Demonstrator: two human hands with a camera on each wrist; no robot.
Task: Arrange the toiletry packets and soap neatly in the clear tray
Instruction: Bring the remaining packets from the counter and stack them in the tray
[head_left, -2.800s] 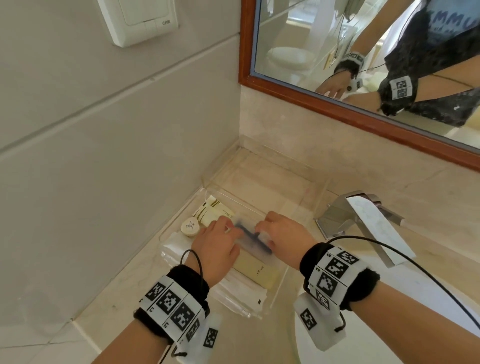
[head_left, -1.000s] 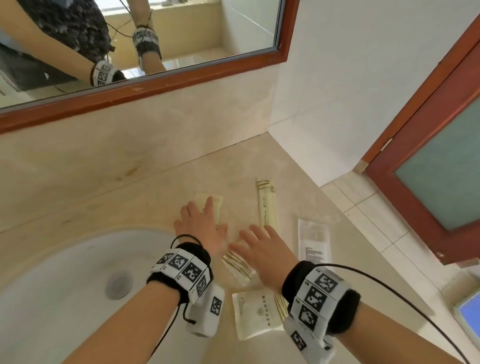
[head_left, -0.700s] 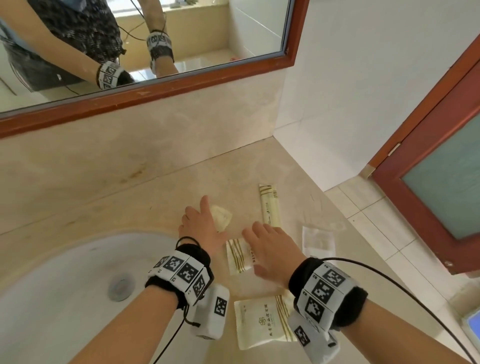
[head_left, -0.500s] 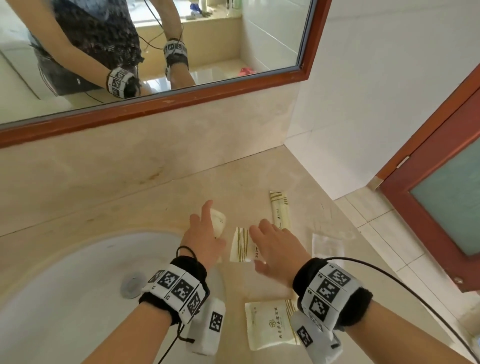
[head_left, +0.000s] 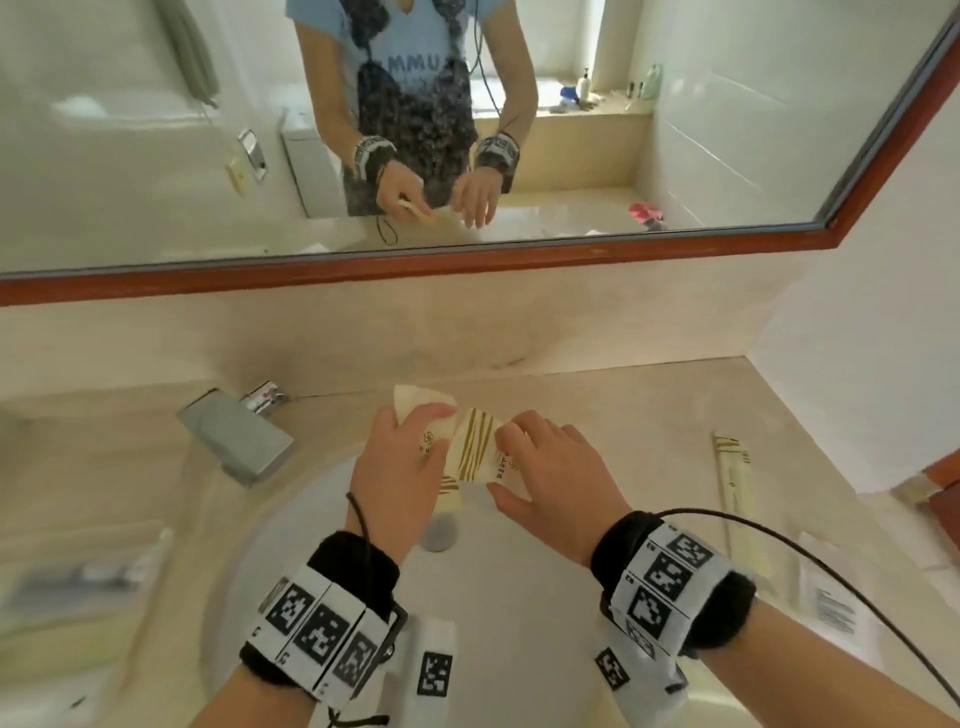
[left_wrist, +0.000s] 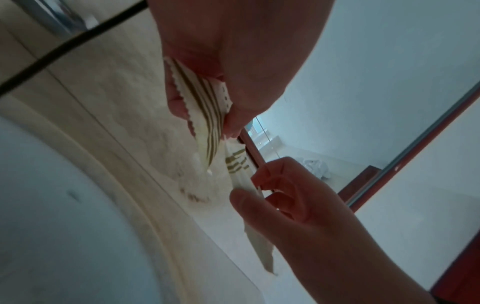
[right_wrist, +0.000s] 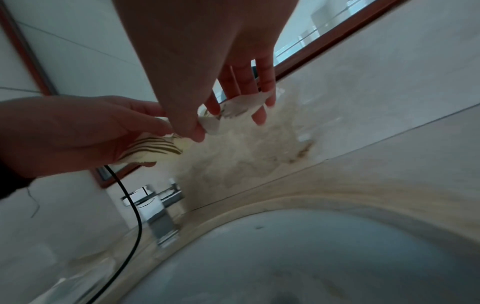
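Both hands hover over the sink basin (head_left: 493, 597). My left hand (head_left: 415, 431) grips a cream packet with a round logo (head_left: 427, 413), whose gold-striped end (left_wrist: 205, 107) shows in the left wrist view. My right hand (head_left: 514, 457) pinches a second cream packet with gold stripes (head_left: 472, 449) between thumb and fingers, and the two packets overlap. In the right wrist view the right fingers hold that second packet (right_wrist: 233, 107) beside the left hand's packet (right_wrist: 153, 148). The clear tray (head_left: 161, 540) is a blur at the far left.
A chrome faucet (head_left: 234, 441) stands left of the hands. On the counter to the right lie a long thin striped packet (head_left: 735, 478) and a clear printed packet (head_left: 831, 603). A wood-framed mirror (head_left: 467, 260) runs along the back wall.
Each hand has picked up a packet from the counter right of the sink and carried it leftward over the basin. The head view has swung left with them.
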